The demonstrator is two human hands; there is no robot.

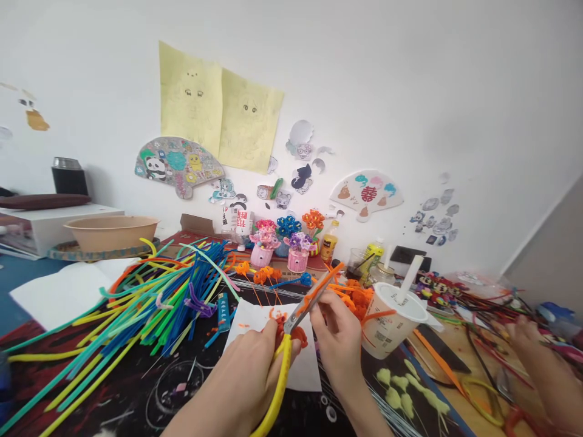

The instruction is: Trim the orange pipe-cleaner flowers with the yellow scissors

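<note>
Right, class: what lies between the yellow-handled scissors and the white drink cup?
Between the scissors and cup, the head view shows the person's right hand holding an orange pipe cleaner.

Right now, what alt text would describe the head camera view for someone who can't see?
A left hand holds yellow-handled scissors against an orange pipe cleaner held by the right hand, above white paper. Heaps of colourful pipe cleaners lie nearby, with pipe-cleaner flowers beyond.

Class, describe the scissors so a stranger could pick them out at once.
Find the white paper sheet on the black mat, under the yellow wall drawings. Above it, the left hand grips yellow-handled scissors, whose steel blades meet an orange pipe cleaner held in the right hand.
</note>
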